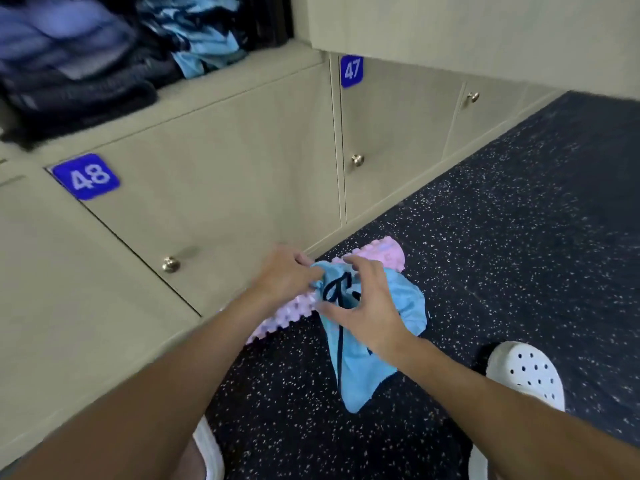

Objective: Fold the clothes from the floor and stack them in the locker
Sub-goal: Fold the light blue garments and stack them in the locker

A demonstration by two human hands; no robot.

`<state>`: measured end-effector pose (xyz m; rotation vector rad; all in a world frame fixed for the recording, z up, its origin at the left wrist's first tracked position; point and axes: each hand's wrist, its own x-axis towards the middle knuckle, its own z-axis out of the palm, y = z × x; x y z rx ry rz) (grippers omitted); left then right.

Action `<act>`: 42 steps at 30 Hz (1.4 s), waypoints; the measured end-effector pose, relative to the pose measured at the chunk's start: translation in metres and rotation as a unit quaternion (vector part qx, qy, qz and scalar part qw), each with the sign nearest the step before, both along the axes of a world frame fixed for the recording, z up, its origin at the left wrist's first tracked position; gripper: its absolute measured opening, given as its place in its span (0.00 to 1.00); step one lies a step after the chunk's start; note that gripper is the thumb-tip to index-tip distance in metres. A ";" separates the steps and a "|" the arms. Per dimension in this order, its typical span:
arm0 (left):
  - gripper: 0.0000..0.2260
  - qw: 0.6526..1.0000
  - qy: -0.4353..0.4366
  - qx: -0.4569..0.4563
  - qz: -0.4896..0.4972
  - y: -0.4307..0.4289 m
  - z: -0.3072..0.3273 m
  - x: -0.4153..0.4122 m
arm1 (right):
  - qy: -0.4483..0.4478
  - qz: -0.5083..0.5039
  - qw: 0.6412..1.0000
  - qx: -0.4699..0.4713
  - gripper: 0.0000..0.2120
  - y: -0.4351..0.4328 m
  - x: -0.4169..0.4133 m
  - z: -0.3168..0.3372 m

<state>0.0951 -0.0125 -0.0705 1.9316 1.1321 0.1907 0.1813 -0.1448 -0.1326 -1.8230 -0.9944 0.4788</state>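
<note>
A light blue garment [360, 355] with dark trim hangs crumpled above the speckled floor. My left hand [284, 275] grips its bunched top edge. My right hand [367, 303] is beside it with fingers spread and curved over the cloth, thumb against the fabric. At the top left the open locker [242, 67] holds folded clothes: a dark and blue stack [69, 64] and a light blue, dark-patterned pile [204, 32].
A pink knobbly foam roller [287, 317] lies on the dark floor [519, 237] against the lockers, under my hands. Shut doors 48 [207, 188] and 47 [391, 140] with knobs stand below the open locker. White perforated clogs [530, 372] are on my feet.
</note>
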 end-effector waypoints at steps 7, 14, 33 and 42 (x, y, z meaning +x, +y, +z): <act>0.07 0.994 -0.103 0.021 0.016 -0.020 0.142 -0.017 | -0.039 0.002 0.991 0.124 0.11 0.011 0.007 0.137; 0.04 0.973 -0.217 0.069 0.048 -0.039 0.244 -0.047 | -0.068 0.029 0.982 0.173 0.09 0.008 0.000 0.270; 0.10 0.933 -0.335 0.127 -0.042 -0.058 0.246 -0.082 | 0.040 0.065 0.983 0.169 0.18 -0.008 -0.026 0.314; 0.04 0.963 -0.236 0.073 -0.107 -0.061 0.225 -0.080 | 0.108 0.039 0.973 0.201 0.12 -0.016 -0.016 0.321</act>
